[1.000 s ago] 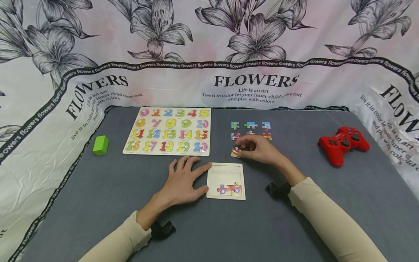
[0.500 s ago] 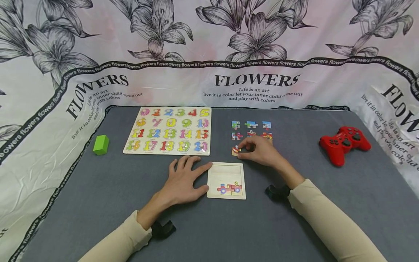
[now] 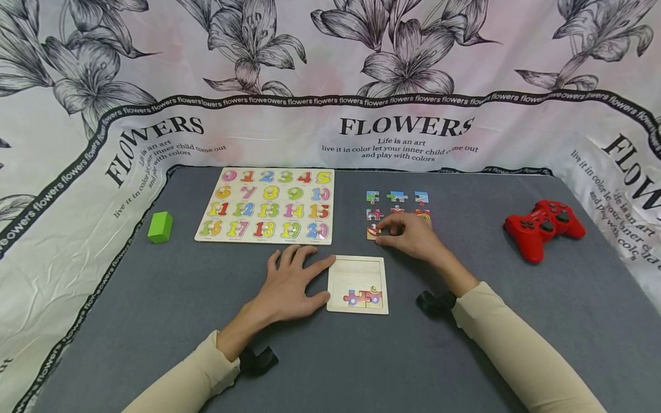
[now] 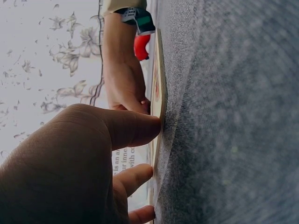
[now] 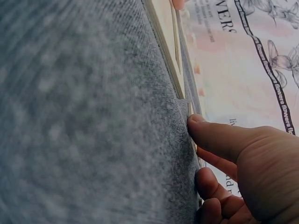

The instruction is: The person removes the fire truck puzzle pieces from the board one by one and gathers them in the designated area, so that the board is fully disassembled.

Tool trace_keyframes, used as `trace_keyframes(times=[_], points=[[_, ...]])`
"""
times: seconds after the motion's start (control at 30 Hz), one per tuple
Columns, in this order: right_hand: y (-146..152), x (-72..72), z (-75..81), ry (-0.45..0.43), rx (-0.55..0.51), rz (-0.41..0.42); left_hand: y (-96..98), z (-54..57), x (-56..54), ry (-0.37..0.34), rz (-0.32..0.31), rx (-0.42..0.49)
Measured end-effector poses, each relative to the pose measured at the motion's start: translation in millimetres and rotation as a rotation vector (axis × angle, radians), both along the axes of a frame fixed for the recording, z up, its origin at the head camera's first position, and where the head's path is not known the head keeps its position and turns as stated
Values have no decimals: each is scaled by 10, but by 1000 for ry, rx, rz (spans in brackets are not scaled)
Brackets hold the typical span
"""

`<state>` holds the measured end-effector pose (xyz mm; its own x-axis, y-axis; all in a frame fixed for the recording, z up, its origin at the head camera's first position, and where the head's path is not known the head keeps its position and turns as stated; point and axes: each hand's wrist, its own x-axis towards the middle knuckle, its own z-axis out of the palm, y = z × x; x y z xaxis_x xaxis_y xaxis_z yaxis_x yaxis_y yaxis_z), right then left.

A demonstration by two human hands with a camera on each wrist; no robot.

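Observation:
In the head view my right hand (image 3: 409, 234) is over the loose puzzle pieces, thumb and index finger pinching the right side of a red-and-yellow puzzle piece (image 3: 372, 232) that lies on the table. My left hand (image 3: 289, 288) has its fingers spread, with thumb and index fingertip touching the left edge of a small wooden puzzle tray (image 3: 356, 271). Two joined pieces (image 3: 363, 297) showing a vehicle lie in the tray's lower right. The left wrist view shows the left thumb (image 4: 138, 128) against the tray's edge; in the right wrist view the pinched piece is mostly hidden.
More loose pieces (image 3: 397, 197) lie in rows behind the right hand, some partly covered by it. A wooden number board (image 3: 265, 205) is at the back left, with a green block (image 3: 160, 227) beside it. A red game controller (image 3: 543, 228) rests at the right.
The pinched piece has slid a little away from me, closer to the row behind it, and my right fingers moved with it. My left hand and the tray have stayed put.

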<state>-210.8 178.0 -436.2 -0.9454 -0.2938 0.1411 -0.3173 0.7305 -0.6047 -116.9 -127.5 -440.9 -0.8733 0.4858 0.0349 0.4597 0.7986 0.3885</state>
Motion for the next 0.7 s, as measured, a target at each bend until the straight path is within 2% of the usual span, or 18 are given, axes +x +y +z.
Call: trace_keyframes(times=[0.47,0.7], points=[[14,-1,-16,1,-45,10,-4,9,9,1,-1,3],[72,36,4,-61,-190,46,3,14,3,3,1,-1]])
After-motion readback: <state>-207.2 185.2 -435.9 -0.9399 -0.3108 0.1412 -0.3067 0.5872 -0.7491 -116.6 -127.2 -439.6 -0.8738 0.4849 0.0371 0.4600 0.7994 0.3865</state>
